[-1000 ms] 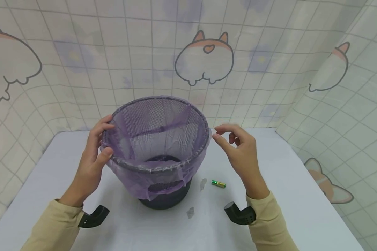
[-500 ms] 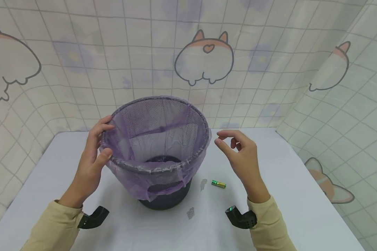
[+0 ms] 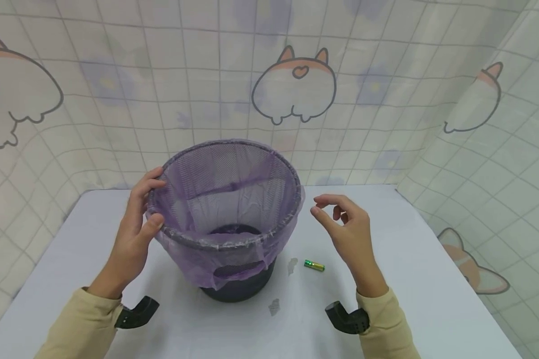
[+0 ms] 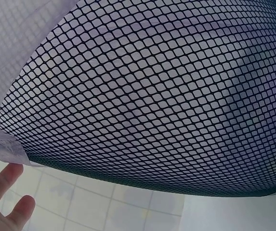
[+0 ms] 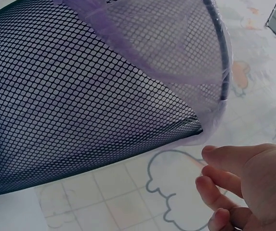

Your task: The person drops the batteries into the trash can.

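A black mesh wastebasket (image 3: pixel 244 288) stands on the table, with a thin purple plastic bag (image 3: pixel 193 264) lining it and folded over its rim. My left hand (image 3: pixel 132 239) holds the basket's left rim, fingertips over the edge and thumb on the near side. In the left wrist view its fingertips (image 4: pixel 13 171) are right at the bag's folded edge. To the right of the basket my right hand (image 3: pixel 348 232) hovers in the air, fingers loosely bent, thumb and forefinger apart, nothing between them. The right wrist view shows that hand (image 5: pixel 253 180) close to the bag-covered rim without gripping it.
A green and gold battery (image 3: pixel 314 265) lies on the white table (image 3: pixel 413 299), right of the basket. Two small grey patches (image 3: pixel 274 306) mark the tabletop nearby. A tile-patterned curtain (image 3: pixel 368 149) with cartoon animals hangs behind and along the sides.
My right hand has drawn slightly away from the bag's right edge, down and to the right. The left hand keeps its place on the rim, and the basket stays put.
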### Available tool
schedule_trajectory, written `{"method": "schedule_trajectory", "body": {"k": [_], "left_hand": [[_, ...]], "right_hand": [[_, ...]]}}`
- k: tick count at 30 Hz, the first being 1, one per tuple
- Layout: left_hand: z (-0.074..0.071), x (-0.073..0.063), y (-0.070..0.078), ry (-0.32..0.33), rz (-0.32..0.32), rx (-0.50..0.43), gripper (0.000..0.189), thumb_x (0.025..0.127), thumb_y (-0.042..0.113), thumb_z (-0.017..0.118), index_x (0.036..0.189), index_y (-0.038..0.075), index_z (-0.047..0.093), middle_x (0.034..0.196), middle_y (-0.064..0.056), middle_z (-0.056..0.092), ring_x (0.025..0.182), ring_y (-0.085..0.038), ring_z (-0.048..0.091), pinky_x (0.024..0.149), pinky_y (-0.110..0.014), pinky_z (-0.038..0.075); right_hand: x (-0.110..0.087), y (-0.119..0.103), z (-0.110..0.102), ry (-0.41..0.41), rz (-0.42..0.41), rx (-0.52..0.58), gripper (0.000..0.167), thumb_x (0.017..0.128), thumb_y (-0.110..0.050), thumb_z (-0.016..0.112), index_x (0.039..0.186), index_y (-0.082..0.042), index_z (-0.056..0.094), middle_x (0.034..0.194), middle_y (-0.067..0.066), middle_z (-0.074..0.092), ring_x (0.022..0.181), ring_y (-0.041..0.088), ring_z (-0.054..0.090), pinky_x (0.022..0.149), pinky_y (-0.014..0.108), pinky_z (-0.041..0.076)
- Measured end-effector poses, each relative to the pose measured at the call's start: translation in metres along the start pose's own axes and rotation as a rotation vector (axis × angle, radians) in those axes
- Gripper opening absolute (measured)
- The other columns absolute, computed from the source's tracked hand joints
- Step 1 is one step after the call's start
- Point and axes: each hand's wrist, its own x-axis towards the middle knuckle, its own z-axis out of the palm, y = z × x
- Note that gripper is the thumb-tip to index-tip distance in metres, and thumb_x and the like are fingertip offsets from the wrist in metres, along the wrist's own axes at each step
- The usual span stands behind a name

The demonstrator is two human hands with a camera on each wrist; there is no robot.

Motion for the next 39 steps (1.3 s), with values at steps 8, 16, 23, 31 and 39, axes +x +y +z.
{"method": "schedule_trajectory", "body": {"k": [8, 16, 23, 31, 39], "left_hand": [[0.000, -0.001, 0.001, 0.001, -0.016, 0.012, 0.049, 0.099, 0.026, 0.045, 0.140, 0.001, 0.037, 0.159, -0.007, 0.025, 0.149, -0.020, 0.018, 0.116, -0.052, 0.010], [-0.001, -0.002, 0.000, 0.000, -0.040, 0.022, 0.049, 0.098, 0.026, 0.044, 0.140, 0.001, 0.036, 0.159, -0.005, 0.025, 0.149, -0.019, 0.017, 0.117, -0.055, 0.007], [0.001, -0.001, 0.001, 0.001, -0.032, 0.011, 0.050, 0.099, 0.028, 0.045, 0.140, 0.001, 0.037, 0.159, -0.006, 0.025, 0.148, -0.020, 0.018, 0.115, -0.059, 0.007], [0.000, -0.001, 0.002, 0.002, -0.027, 0.014, 0.051, 0.099, 0.031, 0.046, 0.140, 0.001, 0.037, 0.159, -0.005, 0.025, 0.148, -0.019, 0.019, 0.115, -0.058, 0.008], [0.000, 0.000, 0.000, -0.002, -0.023, 0.010, 0.051, 0.099, 0.030, 0.045, 0.140, 0.001, 0.037, 0.159, -0.005, 0.025, 0.148, -0.019, 0.018, 0.116, -0.057, 0.007]], "right_hand": [[-0.005, 0.005, 0.000, -0.010, 0.025, -0.033, 0.019, 0.083, -0.017, 0.075, 0.101, -0.013, 0.072, 0.091, 0.002, 0.070, 0.074, 0.014, 0.042, 0.065, 0.026, 0.033], [-0.011, 0.010, -0.001, -0.012, 0.071, -0.078, 0.021, 0.083, -0.018, 0.075, 0.102, -0.012, 0.072, 0.091, 0.001, 0.070, 0.075, 0.012, 0.042, 0.064, 0.024, 0.031], [-0.014, 0.015, -0.002, -0.017, 0.091, -0.086, 0.020, 0.083, -0.018, 0.075, 0.103, -0.013, 0.072, 0.091, 0.000, 0.070, 0.074, 0.014, 0.042, 0.065, 0.028, 0.032], [-0.017, 0.020, -0.003, -0.025, 0.119, -0.089, 0.018, 0.084, -0.020, 0.074, 0.102, -0.015, 0.072, 0.091, 0.001, 0.070, 0.075, 0.016, 0.042, 0.066, 0.027, 0.031], [-0.021, 0.025, -0.005, -0.031, 0.140, -0.111, 0.018, 0.085, -0.023, 0.073, 0.102, -0.016, 0.073, 0.092, 0.002, 0.071, 0.076, 0.015, 0.043, 0.069, 0.027, 0.031]]}}
